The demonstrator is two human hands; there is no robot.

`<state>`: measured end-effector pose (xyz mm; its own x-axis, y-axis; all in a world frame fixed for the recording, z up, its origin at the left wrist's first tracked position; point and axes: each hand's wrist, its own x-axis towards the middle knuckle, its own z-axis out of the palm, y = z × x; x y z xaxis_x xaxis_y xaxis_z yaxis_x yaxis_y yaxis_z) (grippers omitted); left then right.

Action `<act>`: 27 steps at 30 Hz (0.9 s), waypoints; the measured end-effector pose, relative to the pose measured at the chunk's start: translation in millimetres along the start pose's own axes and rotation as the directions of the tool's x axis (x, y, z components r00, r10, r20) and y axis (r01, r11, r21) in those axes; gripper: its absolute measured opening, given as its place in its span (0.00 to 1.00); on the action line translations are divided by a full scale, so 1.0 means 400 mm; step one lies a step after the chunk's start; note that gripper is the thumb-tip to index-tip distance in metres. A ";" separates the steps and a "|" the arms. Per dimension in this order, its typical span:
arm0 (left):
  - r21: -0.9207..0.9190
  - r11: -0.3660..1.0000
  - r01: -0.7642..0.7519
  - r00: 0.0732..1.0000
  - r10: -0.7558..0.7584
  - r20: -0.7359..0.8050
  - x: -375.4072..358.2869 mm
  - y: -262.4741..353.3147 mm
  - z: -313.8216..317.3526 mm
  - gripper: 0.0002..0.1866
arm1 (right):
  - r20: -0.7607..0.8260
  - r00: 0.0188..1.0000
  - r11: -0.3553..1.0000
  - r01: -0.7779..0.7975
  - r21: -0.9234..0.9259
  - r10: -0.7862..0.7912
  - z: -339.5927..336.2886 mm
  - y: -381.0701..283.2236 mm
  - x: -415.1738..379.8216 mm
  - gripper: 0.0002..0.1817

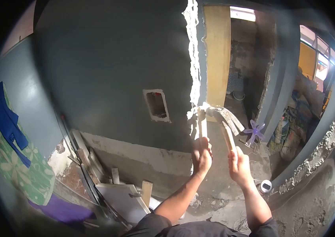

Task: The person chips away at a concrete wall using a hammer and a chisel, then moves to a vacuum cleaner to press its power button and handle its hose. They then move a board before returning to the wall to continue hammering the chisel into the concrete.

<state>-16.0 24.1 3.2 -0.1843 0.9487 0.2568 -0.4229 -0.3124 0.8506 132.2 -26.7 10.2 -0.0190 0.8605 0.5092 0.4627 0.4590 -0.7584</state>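
Observation:
My left hand (203, 156) is wrapped around a pale, upright chisel (203, 124) at the broken edge of the grey wall. A claw hammer (228, 132) is gripped by its light handle in my right hand (239, 166). The hammer's striking face is right at the chisel's upper end, and its claw points right and down. Bare white plaster (193, 59) runs up the chipped wall edge (191, 85) above my left hand. The chisel's lower end is hidden by my fingers.
A square box opening (156, 105) is cut in the dark wall (112, 71). Boards and panels (122, 201) lean at lower left, near hanging cloths (17, 170). A purple fan (254, 130) and a white round device (265, 186) stand at right; sacks (292, 134) are piled beyond.

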 end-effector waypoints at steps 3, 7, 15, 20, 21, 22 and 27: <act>-0.161 0.980 0.117 0.993 -0.113 0.038 -0.002 0.006 0.012 0.20 | -0.145 0.986 0.983 -0.060 0.175 0.086 -0.023 0.007 -0.047 0.22; -0.119 0.992 0.048 0.998 -0.045 0.035 -0.005 0.000 0.026 0.14 | -0.286 0.957 0.891 0.089 0.446 0.048 -0.033 -0.079 -0.092 0.37; -0.166 0.986 -0.023 1.000 0.025 0.010 0.014 -0.039 0.011 0.20 | -0.032 0.999 0.998 0.002 -0.068 -0.005 -0.023 -0.074 0.031 0.21; 0.273 0.896 -0.349 0.937 0.342 0.074 0.066 -0.134 0.041 0.16 | -0.073 0.929 0.826 -0.284 0.486 0.362 -0.065 0.127 -0.132 0.25; 0.449 0.795 -0.407 0.912 0.381 0.152 0.088 -0.156 0.057 0.15 | -0.062 0.894 0.744 -0.328 0.582 0.443 -0.072 0.162 -0.176 0.26; 0.601 0.659 -0.453 0.888 0.395 0.236 0.104 -0.170 0.071 0.14 | -0.041 0.851 0.648 -0.366 0.668 0.523 -0.079 0.201 -0.228 0.27; 0.702 0.653 -0.286 0.902 -0.064 0.427 -0.058 -0.199 0.080 0.17 | -0.120 0.591 0.541 -0.613 0.577 0.798 -0.076 0.502 -0.571 0.29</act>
<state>50.2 28.5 -55.9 0.2396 0.8964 0.3729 0.3993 -0.4411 0.8037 256.6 -137.8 -246.2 0.4645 0.8479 -0.2554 -0.2494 -0.1515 -0.9565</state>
